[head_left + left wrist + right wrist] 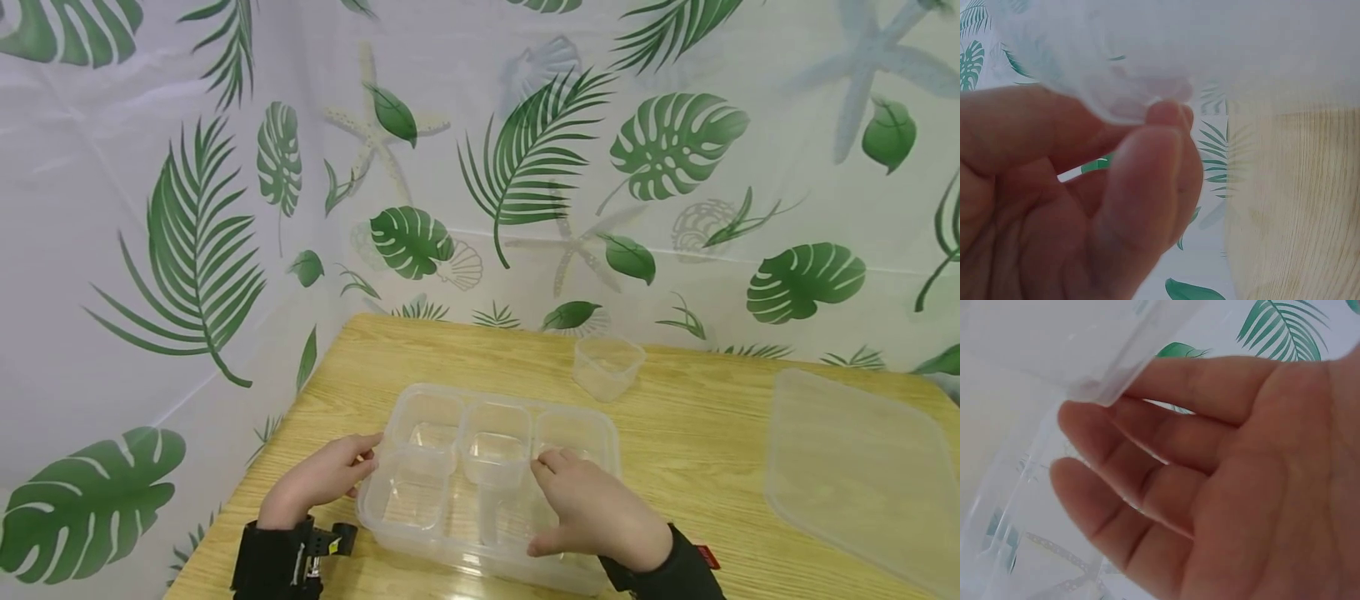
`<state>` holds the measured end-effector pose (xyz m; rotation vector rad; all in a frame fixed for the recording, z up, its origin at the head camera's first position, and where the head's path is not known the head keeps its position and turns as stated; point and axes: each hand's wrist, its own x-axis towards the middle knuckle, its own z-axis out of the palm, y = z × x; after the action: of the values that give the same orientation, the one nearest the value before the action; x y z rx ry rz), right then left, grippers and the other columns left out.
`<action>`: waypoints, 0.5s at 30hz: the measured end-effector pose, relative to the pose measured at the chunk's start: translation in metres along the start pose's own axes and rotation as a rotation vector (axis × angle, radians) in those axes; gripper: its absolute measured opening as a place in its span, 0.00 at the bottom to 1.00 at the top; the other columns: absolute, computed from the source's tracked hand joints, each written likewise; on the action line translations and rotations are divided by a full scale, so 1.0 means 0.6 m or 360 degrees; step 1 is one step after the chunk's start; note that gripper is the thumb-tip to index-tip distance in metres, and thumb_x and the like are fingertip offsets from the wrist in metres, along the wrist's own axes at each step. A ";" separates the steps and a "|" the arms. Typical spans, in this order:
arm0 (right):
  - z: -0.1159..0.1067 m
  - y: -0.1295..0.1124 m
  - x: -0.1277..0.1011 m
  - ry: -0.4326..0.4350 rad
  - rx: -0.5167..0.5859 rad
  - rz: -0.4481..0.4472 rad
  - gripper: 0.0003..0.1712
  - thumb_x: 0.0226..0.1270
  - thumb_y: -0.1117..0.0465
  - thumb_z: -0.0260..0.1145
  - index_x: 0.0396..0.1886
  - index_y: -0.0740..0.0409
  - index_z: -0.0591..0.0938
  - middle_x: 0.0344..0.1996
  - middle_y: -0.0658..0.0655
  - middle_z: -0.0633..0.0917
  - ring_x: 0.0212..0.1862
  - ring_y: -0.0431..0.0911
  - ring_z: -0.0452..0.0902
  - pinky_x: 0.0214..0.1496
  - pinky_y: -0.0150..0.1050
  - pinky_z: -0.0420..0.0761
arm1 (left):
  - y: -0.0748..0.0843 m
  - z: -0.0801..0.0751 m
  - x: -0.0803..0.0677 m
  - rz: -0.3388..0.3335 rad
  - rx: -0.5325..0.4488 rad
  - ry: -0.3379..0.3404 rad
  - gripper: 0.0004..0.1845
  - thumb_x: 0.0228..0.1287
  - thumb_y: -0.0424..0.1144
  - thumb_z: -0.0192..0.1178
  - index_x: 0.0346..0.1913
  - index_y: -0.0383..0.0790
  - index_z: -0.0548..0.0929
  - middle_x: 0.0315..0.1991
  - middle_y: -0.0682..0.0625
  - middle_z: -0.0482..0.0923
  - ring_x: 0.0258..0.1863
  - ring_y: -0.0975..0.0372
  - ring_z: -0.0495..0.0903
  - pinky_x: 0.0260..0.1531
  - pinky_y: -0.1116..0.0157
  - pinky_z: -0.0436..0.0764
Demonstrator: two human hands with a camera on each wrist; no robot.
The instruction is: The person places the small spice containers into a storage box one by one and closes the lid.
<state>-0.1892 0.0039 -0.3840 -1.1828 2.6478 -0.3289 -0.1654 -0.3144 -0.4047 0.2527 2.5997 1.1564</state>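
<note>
A large clear plastic container (pixel 442 546) sits on the table with several small clear boxes set inside it, among them a back middle box (pixel 495 417) and a front left box (pixel 408 500). At the container's left end my left hand (pixel 333 475) pinches the rim, thumb and bent fingers meeting at the plastic edge (pixel 1116 112) in the left wrist view. My right hand (pixel 592 508) is over the container's right half. Its fingers (pixel 1141 450) are extended, with the fingertips at the lower corner of a clear box (pixel 1085 350). The hand hides the front right part of the container.
Behind the container, a loose small clear box (pixel 607 371) stands on the wood-grain table (pixel 697 450). A flat translucent lid (pixel 862 475) lies at the right. Leaf-printed cloth (pixel 525 167) hangs along the table's back and left edges.
</note>
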 end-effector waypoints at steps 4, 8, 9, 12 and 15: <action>0.003 0.000 -0.004 0.0019 -0.0042 -0.0012 0.48 0.41 0.42 0.71 0.53 0.75 0.71 0.50 0.67 0.71 0.53 0.58 0.65 0.50 0.47 0.69 | 0.001 0.000 0.000 0.0022 -0.0003 -0.0015 0.23 0.66 0.33 0.46 0.61 0.25 0.62 0.39 0.44 0.74 0.28 0.60 0.73 0.24 0.63 0.76; 0.005 0.002 -0.005 0.0030 -0.0072 -0.0023 0.48 0.41 0.41 0.70 0.52 0.76 0.71 0.49 0.67 0.72 0.52 0.58 0.66 0.48 0.46 0.70 | 0.001 0.000 0.000 0.0030 0.0001 -0.0023 0.23 0.67 0.31 0.46 0.62 0.25 0.61 0.38 0.44 0.74 0.28 0.60 0.73 0.25 0.61 0.77; 0.005 0.002 -0.005 0.0030 -0.0070 -0.0023 0.48 0.41 0.41 0.70 0.52 0.76 0.71 0.49 0.68 0.72 0.52 0.59 0.66 0.48 0.46 0.71 | 0.001 0.001 0.001 0.0027 -0.0001 -0.0025 0.23 0.67 0.31 0.45 0.62 0.25 0.61 0.38 0.44 0.74 0.28 0.60 0.73 0.25 0.60 0.77; 0.006 0.002 -0.004 0.0030 -0.0061 -0.0023 0.49 0.41 0.41 0.70 0.52 0.76 0.71 0.49 0.68 0.71 0.52 0.59 0.65 0.48 0.46 0.71 | 0.002 0.001 0.001 0.0028 -0.0003 -0.0024 0.22 0.67 0.31 0.45 0.62 0.25 0.61 0.38 0.43 0.73 0.29 0.60 0.73 0.26 0.60 0.77; 0.006 0.001 -0.004 0.0040 -0.0052 -0.0026 0.49 0.41 0.41 0.70 0.52 0.76 0.70 0.49 0.67 0.71 0.52 0.59 0.65 0.49 0.46 0.70 | 0.002 0.002 0.000 0.0033 -0.0003 -0.0025 0.22 0.67 0.31 0.45 0.62 0.25 0.60 0.38 0.44 0.73 0.28 0.60 0.73 0.25 0.60 0.77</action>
<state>-0.1872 0.0058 -0.3873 -1.2191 2.6762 -0.3062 -0.1653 -0.3127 -0.4043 0.2878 2.5884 1.1588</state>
